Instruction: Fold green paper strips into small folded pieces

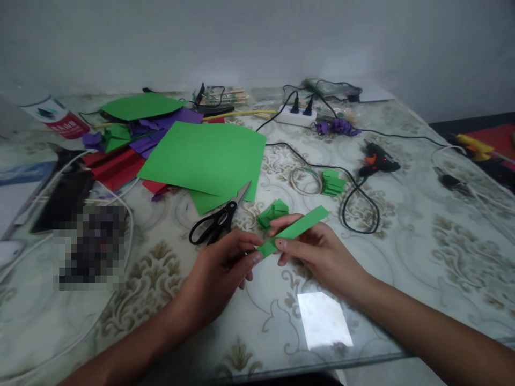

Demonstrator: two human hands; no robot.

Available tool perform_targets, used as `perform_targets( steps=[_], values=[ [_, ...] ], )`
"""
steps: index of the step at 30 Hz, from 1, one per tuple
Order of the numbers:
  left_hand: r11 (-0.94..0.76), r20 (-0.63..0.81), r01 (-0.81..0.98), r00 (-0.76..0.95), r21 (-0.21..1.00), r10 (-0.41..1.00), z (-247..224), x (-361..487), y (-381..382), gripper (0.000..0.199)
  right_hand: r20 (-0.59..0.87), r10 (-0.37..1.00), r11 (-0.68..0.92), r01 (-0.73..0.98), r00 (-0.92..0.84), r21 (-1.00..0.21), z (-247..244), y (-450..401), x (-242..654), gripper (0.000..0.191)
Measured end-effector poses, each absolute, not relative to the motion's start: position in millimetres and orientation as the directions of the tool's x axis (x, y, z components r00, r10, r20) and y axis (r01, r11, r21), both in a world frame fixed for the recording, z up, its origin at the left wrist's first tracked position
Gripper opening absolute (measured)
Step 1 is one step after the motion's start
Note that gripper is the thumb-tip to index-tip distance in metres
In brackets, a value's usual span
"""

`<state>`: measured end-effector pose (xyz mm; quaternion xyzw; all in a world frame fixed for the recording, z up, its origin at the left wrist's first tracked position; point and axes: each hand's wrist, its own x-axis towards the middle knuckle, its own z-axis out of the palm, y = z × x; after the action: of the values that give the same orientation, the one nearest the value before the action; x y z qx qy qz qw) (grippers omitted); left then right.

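A narrow green paper strip [303, 224] slants between my two hands, above the table. My right hand [309, 244] pinches it near the middle, thumb on top and fingers behind. At its lower left end, my left hand [231, 260] grips the strip between thumb and fingertips. Just behind the hands lies a small piece of folded green paper [273, 213]. Black-handled scissors [219, 219] rest to the left, their blades partly open over the edge of a large green paper sheet [205, 155].
Further right are a folded green paper stack [333, 183], a ring-shaped roll [306, 181] and a black glue gun [378, 158] with its looping cord. A power strip [295, 115] stands at the back. Red paper [116, 166], a dark phone [64, 201] and a bottle [60, 118] are left.
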<state>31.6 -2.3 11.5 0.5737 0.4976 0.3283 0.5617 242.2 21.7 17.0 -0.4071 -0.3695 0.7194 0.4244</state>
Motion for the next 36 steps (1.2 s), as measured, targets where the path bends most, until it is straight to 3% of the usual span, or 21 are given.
perform_targets(
  steps=[5,14,20,25,31,36],
  values=[
    [0.113,-0.16,0.174,0.291,0.978,0.943,14.7,30.6,-1.1,0.012,-0.251,0.911,-0.361,-0.338,-0.326,-0.869,16.2,22.0,242.1,0.024],
    [-0.137,0.026,0.384,0.279,0.913,0.96,13.3,28.8,0.3,0.015,-0.229,0.927,-0.325,-0.331,-0.298,-0.886,10.8,19.8,240.4,0.041],
    [-0.165,0.066,0.387,0.259,0.907,0.964,10.1,30.3,-1.8,0.016,-0.218,0.934,-0.3,-0.289,-0.284,-0.909,9.4,18.0,238.7,0.036],
    [-0.061,-0.03,0.389,0.223,0.919,0.974,14.1,32.0,0.1,0.011,-0.219,0.941,-0.275,-0.205,-0.258,-0.939,10.6,17.9,238.1,0.034],
    [0.199,-0.259,0.214,0.305,0.956,0.917,19.0,32.0,-1.0,0.018,-0.222,0.935,-0.281,-0.194,-0.276,-0.94,12.0,16.4,236.4,0.027],
    [0.268,-0.3,0.135,0.364,0.954,0.882,19.2,34.0,-3.1,0.023,-0.207,0.925,-0.282,-0.211,-0.318,-0.936,14.5,15.7,235.6,0.024]
  ],
)
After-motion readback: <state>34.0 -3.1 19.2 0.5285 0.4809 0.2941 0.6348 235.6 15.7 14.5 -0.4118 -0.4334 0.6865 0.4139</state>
